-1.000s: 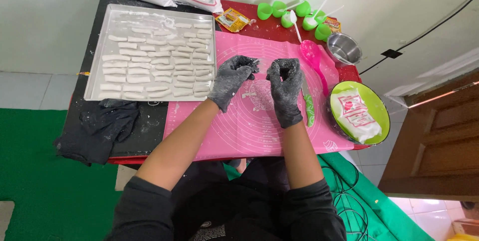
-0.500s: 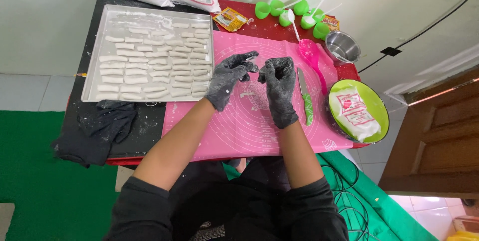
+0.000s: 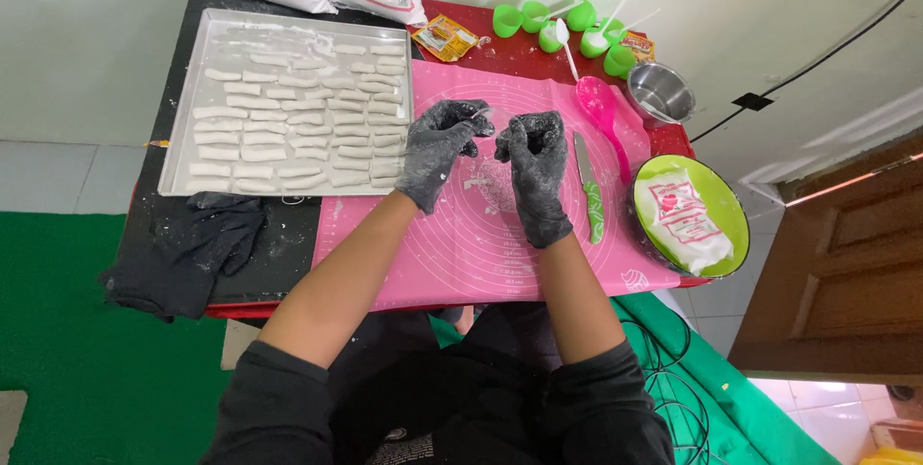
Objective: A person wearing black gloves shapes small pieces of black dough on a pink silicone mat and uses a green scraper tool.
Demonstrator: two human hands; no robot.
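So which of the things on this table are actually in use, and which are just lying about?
In use: left hand and right hand, gloved and floury, pinching a dough bit above the pink mat; tray of dough strips.

Lying about: green knife, pink spoon, steel bowl, green cups, black cloth.

— Surfaces, please.
— The pink mat (image 3: 461, 244) looks like smooth, matt silicone, dusted with white flour at its middle. The tray (image 3: 183, 152) is dull grey metal, also floured. The dough strips (image 3: 288, 128) on it look soft and powdery.
— Hands?
— Left hand (image 3: 437, 152) and right hand (image 3: 536, 172) wear thin black gloves, matt, smeared white at the fingers (image 3: 473, 124).
— Anything else?
— Small bowl (image 3: 661, 92): shiny metal. Green bowl (image 3: 735, 220): glossy plastic, holding a crinkled clear plastic bag (image 3: 685, 220). Black cloth (image 3: 187, 249): rough, flour-stained. Knife (image 3: 588, 191): bright blade, green plastic handle.
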